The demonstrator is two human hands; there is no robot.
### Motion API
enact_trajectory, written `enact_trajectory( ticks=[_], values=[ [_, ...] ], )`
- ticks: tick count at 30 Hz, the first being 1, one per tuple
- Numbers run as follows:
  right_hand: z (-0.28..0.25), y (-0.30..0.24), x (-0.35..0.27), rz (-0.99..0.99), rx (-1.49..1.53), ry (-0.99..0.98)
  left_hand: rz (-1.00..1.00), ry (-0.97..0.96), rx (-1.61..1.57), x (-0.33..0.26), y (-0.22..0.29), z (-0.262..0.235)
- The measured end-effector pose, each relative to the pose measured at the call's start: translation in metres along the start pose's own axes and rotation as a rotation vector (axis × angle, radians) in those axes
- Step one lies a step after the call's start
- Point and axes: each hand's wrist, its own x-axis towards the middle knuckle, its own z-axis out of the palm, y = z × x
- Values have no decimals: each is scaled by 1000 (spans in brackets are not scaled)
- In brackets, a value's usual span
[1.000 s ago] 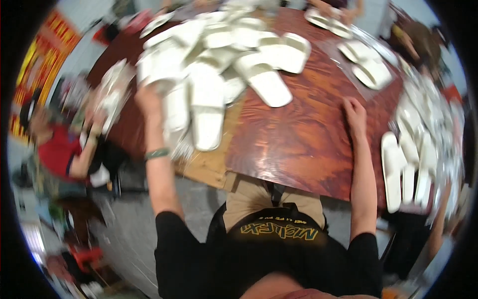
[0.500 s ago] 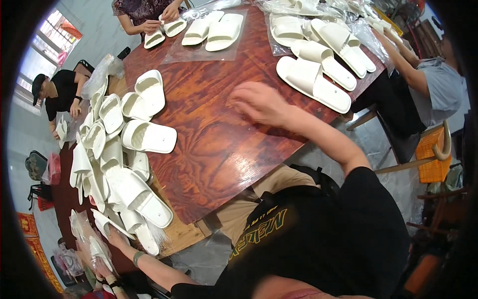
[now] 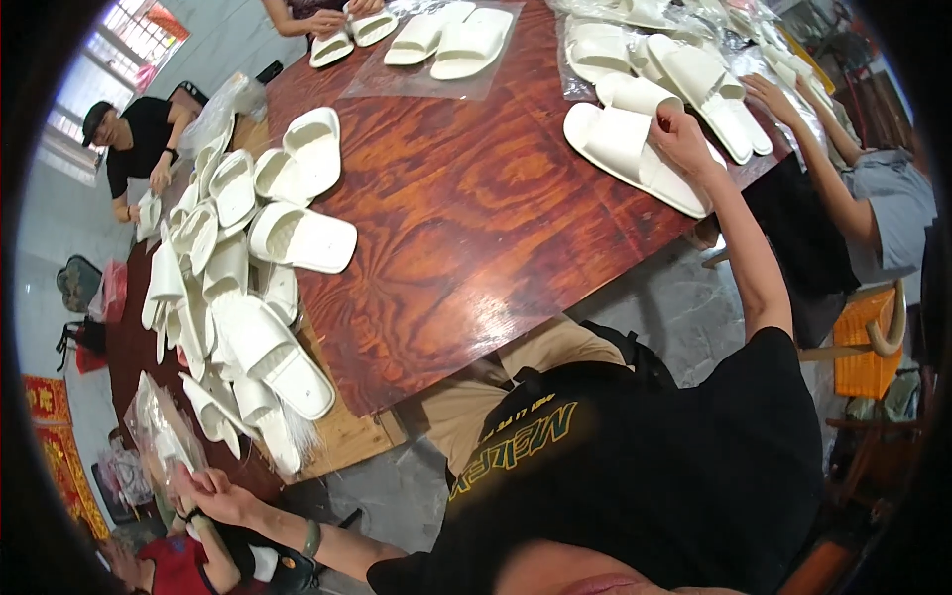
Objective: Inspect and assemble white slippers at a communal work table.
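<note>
White slipper [image 3: 600, 137] lies flat on the table [image 3: 466, 218], strap up, presumably for steadiness. Right hand [image 3: 682, 147] curls over it; left hand [image 3: 210, 494] half-curled beside bagged slipper [image 3: 162, 421]; both holds unclear.

Red wall banners [image 3: 69, 471] and bright window [image 3: 111, 61] at left, orange basket [image 3: 861, 347] at right

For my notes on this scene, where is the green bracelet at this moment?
In the head view, the green bracelet is at lower left, around the person's left wrist, below the pile of white slippers.
</note>
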Motion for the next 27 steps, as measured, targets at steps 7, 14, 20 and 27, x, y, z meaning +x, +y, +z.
enact_trajectory(
  ticks=[7,14,20,27],
  values=[
    [39,-142,-29,-108,79,-177,-128,-347,-403,-65,60,82],
    [121,-225,-43,-212,-63,-194,-682,-1039,-274,-140,85,183],
    [60,-291,-81,-243,299,-419,-395,-1347,-292,-180,54,222],
    [76,-303,-91,-227,630,-810,-166,-1234,-313,-212,29,255]
  ],
)
